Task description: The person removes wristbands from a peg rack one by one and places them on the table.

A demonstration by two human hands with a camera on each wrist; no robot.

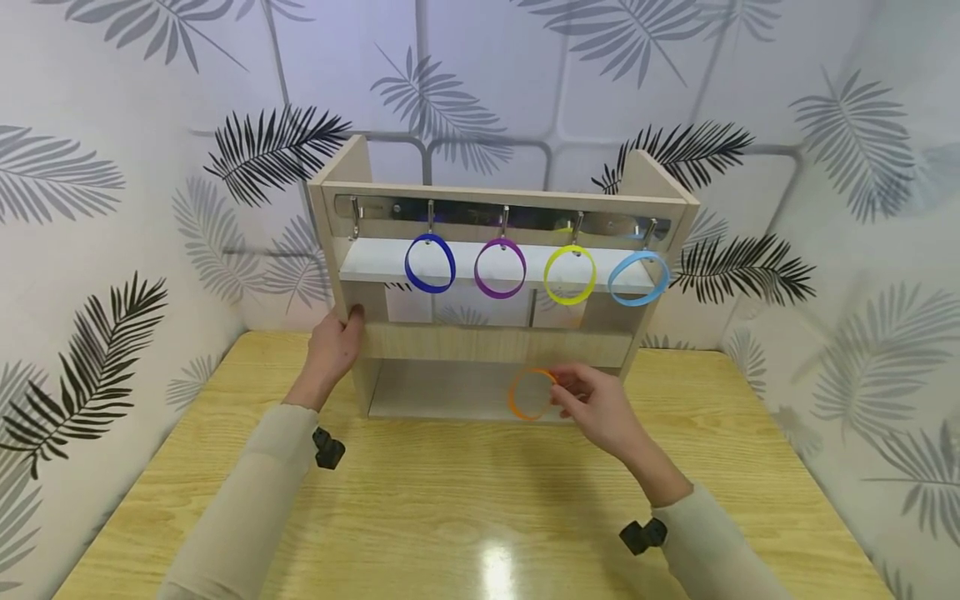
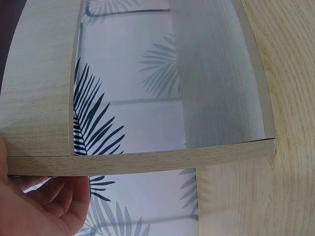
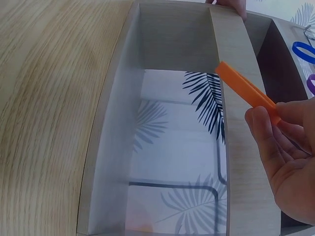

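My right hand pinches an orange silicone wristband between thumb and fingertips, in front of the shelf's lower compartment. In the right wrist view the orange band appears edge-on. My left hand grips the left side panel of the small wooden shelf; in the left wrist view its fingers curl around the panel's outer side. From hooks on the metal rail hang a dark blue band, a purple band, a yellow band and a light blue band. The leftmost hook holds no band.
The shelf stands upright on a wood-grain table, near the back wall with its feather-patterned covering. A white board lies across the shelf behind the hanging bands. Dark wrist cameras sit at both cuffs.
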